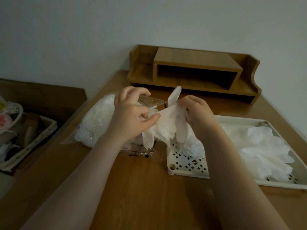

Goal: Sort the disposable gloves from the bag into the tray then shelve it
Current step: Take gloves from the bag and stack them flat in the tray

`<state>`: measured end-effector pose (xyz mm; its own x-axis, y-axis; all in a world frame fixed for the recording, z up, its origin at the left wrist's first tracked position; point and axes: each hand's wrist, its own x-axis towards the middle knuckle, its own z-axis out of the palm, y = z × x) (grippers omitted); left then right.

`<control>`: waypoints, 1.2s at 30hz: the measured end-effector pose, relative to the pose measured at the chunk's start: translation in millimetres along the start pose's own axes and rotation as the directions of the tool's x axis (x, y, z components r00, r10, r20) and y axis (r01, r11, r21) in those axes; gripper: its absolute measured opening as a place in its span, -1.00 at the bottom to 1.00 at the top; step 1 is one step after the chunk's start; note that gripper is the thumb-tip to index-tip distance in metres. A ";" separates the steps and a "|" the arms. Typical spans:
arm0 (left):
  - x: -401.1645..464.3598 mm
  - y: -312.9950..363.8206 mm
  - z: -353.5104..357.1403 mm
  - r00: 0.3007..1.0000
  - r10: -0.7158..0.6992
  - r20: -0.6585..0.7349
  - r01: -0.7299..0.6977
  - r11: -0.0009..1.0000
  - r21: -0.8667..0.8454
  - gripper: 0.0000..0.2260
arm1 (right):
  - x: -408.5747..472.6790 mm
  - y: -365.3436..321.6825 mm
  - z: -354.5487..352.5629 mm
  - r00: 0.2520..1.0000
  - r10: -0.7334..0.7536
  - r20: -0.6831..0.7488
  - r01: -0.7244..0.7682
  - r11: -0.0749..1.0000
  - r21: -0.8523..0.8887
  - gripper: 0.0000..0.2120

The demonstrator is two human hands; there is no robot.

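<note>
A clear plastic bag point(93, 125) stuffed with white disposable gloves lies on the wooden table, left of centre. My left hand point(131, 112) pinches the mouth of the bag and part of a white glove point(167, 120). My right hand point(197, 112) grips the same glove from the right, above the bag's mouth; one glove finger sticks up. A cream perforated tray point(186, 165) sits at the right with several white gloves point(264, 146) spread in it.
A wooden desktop shelf point(194, 72) with an open slot stands against the wall at the back. Left of the table, lower down, a fabric basket point(28, 135) holds mixed items, with a brown board point(43, 93) behind it.
</note>
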<state>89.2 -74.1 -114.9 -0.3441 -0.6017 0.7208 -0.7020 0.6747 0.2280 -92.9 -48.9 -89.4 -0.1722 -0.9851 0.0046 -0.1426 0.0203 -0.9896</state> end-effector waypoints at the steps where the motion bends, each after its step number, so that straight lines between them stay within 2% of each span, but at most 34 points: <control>1: -0.1 -1.3 -0.4 1.000 0.015 -0.021 -0.016 1.000 -0.022 -0.61 | 0.4 -0.5 -1.4 0.999 0.034 -0.022 -0.033 0.999 0.039 -0.82; 3: 0.4 -2.1 -1.1 0.998 0.052 -0.040 -0.054 0.997 -0.048 -0.62 | 0.0 -0.5 -1.6 0.994 0.105 -0.031 -0.101 0.990 0.102 -0.86; 5: 2.0 -1.9 -1.3 0.995 0.100 -0.003 -0.100 0.994 -0.042 -0.69 | -0.6 0.8 0.5 0.987 0.161 -0.021 -0.157 0.977 0.147 -0.88; 7: 1.8 -1.9 1.1 0.981 0.158 0.110 -0.153 0.987 -0.059 -0.92 | -1.1 2.0 2.7 0.985 0.169 -0.035 -0.166 0.983 0.078 -0.86; 8: 1.5 -0.2 1.8 0.972 0.167 0.167 -0.156 0.985 -0.075 -0.87 | -1.1 2.1 3.9 0.986 0.157 -0.054 -0.155 0.987 0.037 -0.83; 10: -0.9 -0.4 7.9 0.944 0.202 0.259 -0.181 0.978 -0.106 -0.63 | 0.6 3.4 4.8 0.988 0.108 -0.108 -0.108 0.994 0.003 -0.79; 13: -4.2 3.0 10.6 0.921 0.192 0.339 -0.196 0.980 -0.023 -0.71 | 3.8 4.4 1.9 0.987 0.062 -0.149 -0.057 0.998 0.037 -0.78; 14: -4.8 3.8 9.7 0.918 0.168 0.359 -0.187 0.982 0.019 -0.72 | 4.2 3.5 0.9 0.988 0.069 -0.137 -0.055 0.993 0.105 -0.78; 18: -2.2 12.2 5.5 0.872 -0.023 0.488 -0.081 0.979 0.189 -0.50 | 5.9 1.2 -4.1 0.984 0.167 -0.059 -0.134 0.919 0.370 -0.81; 21: 3.0 16.4 5.3 0.799 -0.219 0.561 0.005 0.934 0.358 -0.56 | 6.9 2.8 -6.8 0.966 0.255 0.050 -0.240 0.803 0.545 -0.76; 24: 3.3 15.0 8.4 0.709 -0.363 0.605 0.037 0.876 0.481 -0.64 | 4.8 2.1 -9.8 0.968 0.212 0.137 -0.250 0.731 0.635 -0.77; 26: 2.9 11.5 9.0 0.690 -0.415 0.593 0.070 0.853 0.517 -0.66 | 3.0 1.9 -12.2 0.967 0.164 0.194 -0.254 0.661 0.706 -0.76; 29: 4.2 10.0 8.6 0.694 -0.428 0.579 0.109 0.857 0.504 -0.73 | 0.1 -1.1 -16.0 0.933 0.050 0.355 -0.320 0.562 0.763 -0.72; 30: 4.0 7.9 9.8 0.685 -0.449 0.573 0.168 0.863 0.475 -0.75 | -0.3 -3.1 -16.8 0.925 0.017 0.381 -0.328 0.544 0.772 -0.74; 32: 6.8 6.7 8.2 0.688 -0.547 0.477 0.466 0.837 0.287 -0.78 | -2.7 -8.8 -18.0 0.922 -0.016 0.388 -0.324 0.520 0.791 -0.78; 33: 10.7 7.5 5.5 0.689 -0.597 0.412 0.620 0.779 0.091 -0.80 | -4.0 -11.3 -18.7 0.921 -0.026 0.390 -0.323 0.512 0.796 -0.79; 34: 15.2 10.8 0.6 0.694 -0.611 0.381 0.693 0.711 -0.119 -0.82 | -5.0 -12.7 -19.6 0.914 -0.037 0.403 -0.330 0.508 0.795 -0.78; 35: 21.7 17.2 -6.5 0.707 -0.601 0.374 0.706 0.632 -0.319 -0.83 | -5.8 -15.0 -20.9 0.903 -0.055 0.427 -0.341 0.513 0.787 -0.77; 36: 25.5 23.4 -13.2 0.697 -0.595 0.400 0.710 0.492 -0.504 -0.79 | -5.1 -14.4 -20.9 0.886 -0.071 0.458 -0.358 0.522 0.774 -0.76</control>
<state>72.3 -68.0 -82.5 -0.0713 -0.9919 0.1048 -0.2756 0.1205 0.9537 -110.3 -40.6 -72.2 0.3039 -0.9527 0.0086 0.7419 0.2310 -0.6295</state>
